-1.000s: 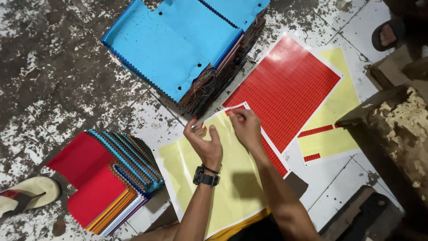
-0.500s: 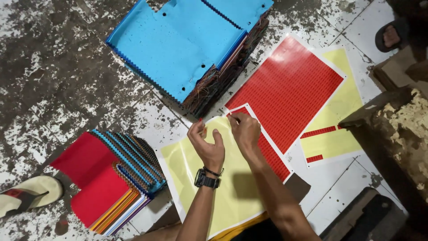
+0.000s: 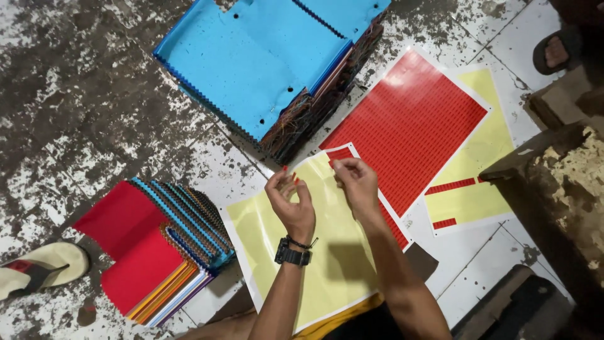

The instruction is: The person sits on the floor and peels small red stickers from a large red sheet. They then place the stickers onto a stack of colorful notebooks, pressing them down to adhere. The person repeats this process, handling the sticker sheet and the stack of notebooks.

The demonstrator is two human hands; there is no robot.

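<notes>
Both hands have lifted a bit off the sheet since 1 s ago, when they lay lower w/ fingers down on it; now they hover over its upper edge. Left hand (image 3: 290, 203), black watch (image 3: 292, 255) on the wrist, is raised palm-side toward the other hand, fingers loosely curled and half open, small red bits showing at the fingertips (image 3: 286, 170) — prob. tiny red stickers, too small to be sure. Right hand (image 3: 355, 179) is pinched, thumb against forefinger, on smth too small to make out. Under them lies the yellow backing sheet (image 3: 314, 264), glossy, rectangular, white border, mostly stripped, w/ a narrow strip of red stickers left along its right edge. Just beside it, upper right, a full red sticker sheet (image 3: 409, 123), fine grid of small labels, overlaps another yellow sheet (image 3: 484, 145) w/ a few red rows left. Above: tall stack of fabric swatches, blue top piece (image 3: 251, 69), zigzag-cut edges, punched holes, frayed threads at the side. Left: a fanned swatch stack (image 3: 151, 252), red on top, multicolour edges. Floor (image 3: 82, 94) is worn tile, blotchy grey-white. Sandal (image 3: 38, 267) far left.
</notes>
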